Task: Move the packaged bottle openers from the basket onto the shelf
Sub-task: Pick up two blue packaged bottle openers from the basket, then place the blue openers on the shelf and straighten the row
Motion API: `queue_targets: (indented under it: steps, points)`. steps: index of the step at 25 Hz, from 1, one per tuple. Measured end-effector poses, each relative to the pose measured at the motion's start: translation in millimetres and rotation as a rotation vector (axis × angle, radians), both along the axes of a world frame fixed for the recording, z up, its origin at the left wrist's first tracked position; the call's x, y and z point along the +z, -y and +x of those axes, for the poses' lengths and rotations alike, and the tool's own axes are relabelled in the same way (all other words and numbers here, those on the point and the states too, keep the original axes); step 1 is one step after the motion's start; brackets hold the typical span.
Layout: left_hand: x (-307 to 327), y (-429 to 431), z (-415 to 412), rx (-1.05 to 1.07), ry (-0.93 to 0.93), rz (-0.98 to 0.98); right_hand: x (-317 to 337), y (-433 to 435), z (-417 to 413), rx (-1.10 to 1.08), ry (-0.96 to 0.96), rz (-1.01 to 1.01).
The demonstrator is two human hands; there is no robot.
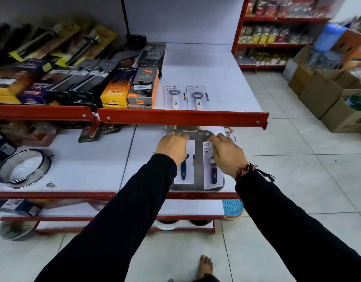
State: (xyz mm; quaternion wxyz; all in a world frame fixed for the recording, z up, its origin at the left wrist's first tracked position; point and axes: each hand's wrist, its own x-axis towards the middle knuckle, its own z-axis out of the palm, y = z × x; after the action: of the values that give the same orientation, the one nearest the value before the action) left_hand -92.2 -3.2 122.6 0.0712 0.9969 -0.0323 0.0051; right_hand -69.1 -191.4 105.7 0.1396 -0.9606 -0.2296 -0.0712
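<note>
Two carded bottle openers with white handles (174, 97) (197, 97) lie side by side on the upper shelf (226, 94), just behind its red front rail. On the shelf below sits a grey basket (198, 159) holding two carded openers with dark blue handles. My left hand (172, 146) rests on the top of the left blue opener card (184, 167). My right hand (227, 152) covers the top of the right blue opener card (213, 174), fingers curled on it. Both cards still lie flat in the basket.
Boxed lighters (143, 88) and other boxed goods fill the upper shelf's left side. A round metal sieve (22, 167) sits on the lower shelf at left. Cardboard boxes (328, 94) stand on the tiled floor at right. My bare foot (206, 266) shows below.
</note>
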Motion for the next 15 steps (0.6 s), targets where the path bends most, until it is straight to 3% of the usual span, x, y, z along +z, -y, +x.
queue_targets:
  steps: [7,15]
  points:
    - [102,7,-29,-0.073,0.152,-0.083,96,22,-28,-0.034,0.237,0.102]
    - [196,24,45,-0.087,0.177,-0.148,191,43,42,-0.092,0.297,0.153]
